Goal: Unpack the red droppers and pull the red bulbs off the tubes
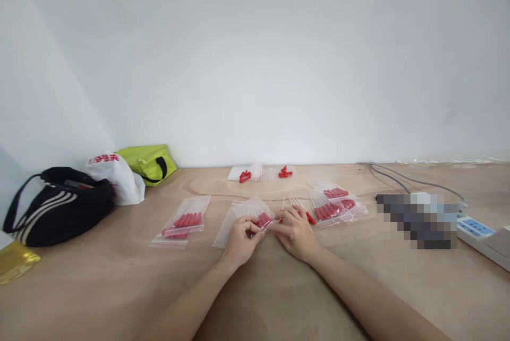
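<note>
My left hand [242,240] is closed on a clear zip bag [251,207] that holds several small red pieces [263,220]. My right hand [297,233] pinches the right edge of that bag, thumb and finger close to my left fingertips. Just beyond and under my right hand lie several thin pale sticks with red ends [310,218], partly hidden by the fingers. To the left, filled zip bags [187,219] with red pieces lie overlapping. More filled bags [332,208] are piled to the right of my right hand.
Against the wall are flat clear bags [235,172] and loose red pieces [285,172]. A black bag [59,205], a white plastic bag [119,179] and a yellow-green bag [149,160] stand at left. A power strip [476,228] with cables and a blurred-out object are at right.
</note>
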